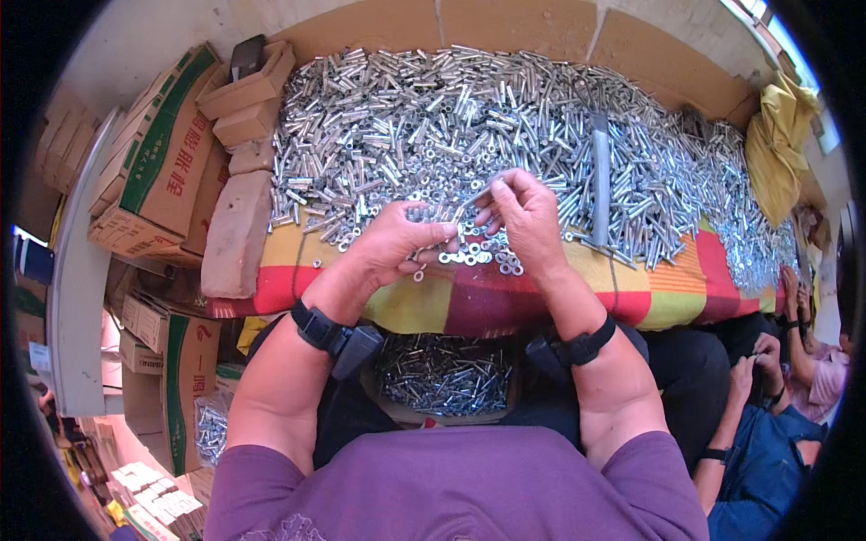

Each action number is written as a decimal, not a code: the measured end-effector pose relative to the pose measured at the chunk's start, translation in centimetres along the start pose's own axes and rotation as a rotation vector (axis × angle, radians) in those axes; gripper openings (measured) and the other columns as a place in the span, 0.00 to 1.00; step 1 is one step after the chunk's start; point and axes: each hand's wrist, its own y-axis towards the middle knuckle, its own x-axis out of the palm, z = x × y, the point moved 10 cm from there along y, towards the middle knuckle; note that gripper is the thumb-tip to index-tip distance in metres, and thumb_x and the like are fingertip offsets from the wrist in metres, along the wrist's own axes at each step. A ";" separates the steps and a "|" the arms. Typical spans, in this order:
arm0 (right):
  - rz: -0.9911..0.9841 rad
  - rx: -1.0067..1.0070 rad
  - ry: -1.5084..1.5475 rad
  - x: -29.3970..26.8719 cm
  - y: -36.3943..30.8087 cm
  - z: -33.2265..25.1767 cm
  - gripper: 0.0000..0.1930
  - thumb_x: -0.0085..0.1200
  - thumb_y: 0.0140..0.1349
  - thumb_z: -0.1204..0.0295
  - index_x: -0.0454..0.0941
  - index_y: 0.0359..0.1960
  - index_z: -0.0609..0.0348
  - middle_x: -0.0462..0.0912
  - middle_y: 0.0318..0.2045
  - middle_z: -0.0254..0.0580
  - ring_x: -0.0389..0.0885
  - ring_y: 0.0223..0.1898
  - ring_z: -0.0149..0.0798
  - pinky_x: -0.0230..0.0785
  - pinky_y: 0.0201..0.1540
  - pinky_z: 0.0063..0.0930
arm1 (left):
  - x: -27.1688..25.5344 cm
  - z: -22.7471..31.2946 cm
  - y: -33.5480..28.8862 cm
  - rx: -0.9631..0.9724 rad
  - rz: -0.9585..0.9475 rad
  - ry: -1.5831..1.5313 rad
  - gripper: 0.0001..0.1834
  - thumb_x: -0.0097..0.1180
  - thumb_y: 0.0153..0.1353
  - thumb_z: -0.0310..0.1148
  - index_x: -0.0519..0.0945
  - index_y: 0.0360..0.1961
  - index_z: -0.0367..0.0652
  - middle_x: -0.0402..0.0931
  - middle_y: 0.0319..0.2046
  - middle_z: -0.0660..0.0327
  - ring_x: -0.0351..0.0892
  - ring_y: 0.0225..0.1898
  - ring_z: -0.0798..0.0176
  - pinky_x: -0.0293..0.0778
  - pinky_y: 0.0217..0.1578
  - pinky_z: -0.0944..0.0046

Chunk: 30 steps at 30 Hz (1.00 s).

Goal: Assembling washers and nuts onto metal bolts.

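Note:
Over the near edge of a big heap of silvery metal bolts and sleeves (388, 126), both my hands work close together. My left hand (397, 242) is closed, with several small nuts (426, 215) cupped in its fingers and a short metal piece at its thumb tip. In my right hand (525, 215), thumb and forefinger pinch a slim metal bolt (480, 193), tilted toward the left hand. Loose washers and nuts (492, 252) lie below and between the hands on a checked cloth (415, 302).
A box of bolts (446, 374) sits below the table edge, between my legs. A grey bar (601, 180) lies on the heap. Cartons (158, 162) and a stone block (239, 234) stand left. At the right, other people's hands (767, 352) work near a yellow cloth (778, 144).

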 end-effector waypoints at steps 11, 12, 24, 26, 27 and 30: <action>0.118 -0.118 0.038 -0.3 -0.7 -1.4 0.10 0.45 0.69 0.71 0.70 0.30 0.64 0.79 0.24 0.40 0.79 0.20 0.28 0.73 0.21 0.19 | -1.6 0.4 0.4 0.029 0.064 -0.101 0.08 0.62 0.54 0.26 0.76 0.32 0.38 0.75 0.22 0.62 0.62 0.12 0.78 0.50 0.08 0.80; 0.121 -0.119 0.036 -0.5 -0.7 -1.4 0.10 0.45 0.69 0.71 0.70 0.30 0.64 0.79 0.24 0.40 0.79 0.20 0.28 0.73 0.21 0.19 | -1.5 0.3 0.3 0.029 0.061 -0.100 0.08 0.62 0.54 0.26 0.76 0.32 0.38 0.75 0.22 0.62 0.62 0.12 0.78 0.50 0.08 0.80; -0.439 0.325 -0.084 5.5 -3.9 3.0 0.15 0.47 0.67 0.69 0.71 0.22 0.62 0.75 0.16 0.36 0.75 0.14 0.27 0.67 0.17 0.22 | -3.1 -1.4 0.8 0.006 0.129 -0.397 0.07 0.62 0.56 0.28 0.75 0.31 0.42 0.71 0.22 0.66 0.64 0.16 0.79 0.52 0.07 0.82; -0.465 0.122 -0.328 5.9 -4.0 2.2 0.14 0.49 0.65 0.70 0.73 0.22 0.63 0.75 0.15 0.41 0.75 0.15 0.32 0.68 0.20 0.29 | -1.3 -1.7 0.8 -0.011 0.073 -0.424 0.06 0.60 0.58 0.28 0.74 0.31 0.42 0.71 0.22 0.66 0.66 0.16 0.78 0.53 0.07 0.83; -0.397 -0.013 -0.359 6.0 -4.0 1.3 0.13 0.51 0.62 0.66 0.77 0.24 0.61 0.75 0.16 0.48 0.78 0.18 0.43 0.68 0.24 0.36 | 0.1 -2.2 0.8 -0.049 0.024 -0.411 0.06 0.59 0.59 0.29 0.74 0.31 0.43 0.70 0.22 0.66 0.65 0.16 0.78 0.51 0.07 0.82; -0.436 -0.158 -0.579 6.2 -3.9 -0.3 0.14 0.52 0.61 0.60 0.80 0.28 0.58 0.77 0.20 0.53 0.78 0.24 0.53 0.69 0.29 0.42 | 0.0 -3.3 0.6 -0.103 0.004 -0.392 0.06 0.55 0.61 0.31 0.72 0.32 0.42 0.69 0.22 0.66 0.69 0.19 0.75 0.53 0.06 0.82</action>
